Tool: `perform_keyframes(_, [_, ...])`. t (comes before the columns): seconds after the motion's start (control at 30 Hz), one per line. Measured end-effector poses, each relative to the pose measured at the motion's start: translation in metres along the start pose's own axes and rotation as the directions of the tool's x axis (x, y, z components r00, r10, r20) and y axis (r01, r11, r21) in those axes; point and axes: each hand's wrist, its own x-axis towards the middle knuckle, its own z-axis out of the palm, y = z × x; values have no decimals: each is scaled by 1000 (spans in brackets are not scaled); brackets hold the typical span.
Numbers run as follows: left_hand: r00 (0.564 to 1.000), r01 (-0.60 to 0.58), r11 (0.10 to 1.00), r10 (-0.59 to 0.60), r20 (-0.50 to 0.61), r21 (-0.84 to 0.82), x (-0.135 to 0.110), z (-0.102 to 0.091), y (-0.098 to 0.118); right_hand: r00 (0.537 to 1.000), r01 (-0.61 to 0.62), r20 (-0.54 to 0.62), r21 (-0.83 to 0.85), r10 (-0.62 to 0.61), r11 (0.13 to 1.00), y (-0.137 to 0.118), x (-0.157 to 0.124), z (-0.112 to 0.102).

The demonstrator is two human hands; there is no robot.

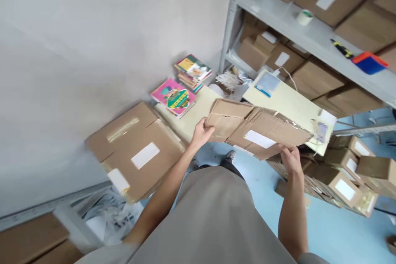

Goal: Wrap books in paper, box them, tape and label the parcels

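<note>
I hold a flattened cardboard box with a white label in the air above a pale table. My left hand grips its left edge, fingers closed round the flap. My right hand grips its lower right edge from below. On the far left part of the table lie a pink picture book and a small stack of colourful books.
A sealed cardboard box with white labels sits to my left. Grey metal shelves at the right hold many labelled boxes, a tape roll and a blue and red object. More boxes are piled on the blue floor at the right.
</note>
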Motion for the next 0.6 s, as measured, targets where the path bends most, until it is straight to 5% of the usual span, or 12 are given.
perform_keyframes(0.17, [991, 94, 995, -95, 94, 14, 25, 90, 5, 996, -51, -77, -10, 50, 999, 7, 40, -78])
perform_keyframes(0.33, [986, 149, 982, -156, 62, 113, 55, 173, 9, 990, -135, -37, 52, 137, 989, 2, 68, -145])
perform_keyframes(0.6, [988, 112, 985, -125, 95, 130, 106, 271, 28, 983, -109, -138, 77, 119, 991, 4, 124, -189])
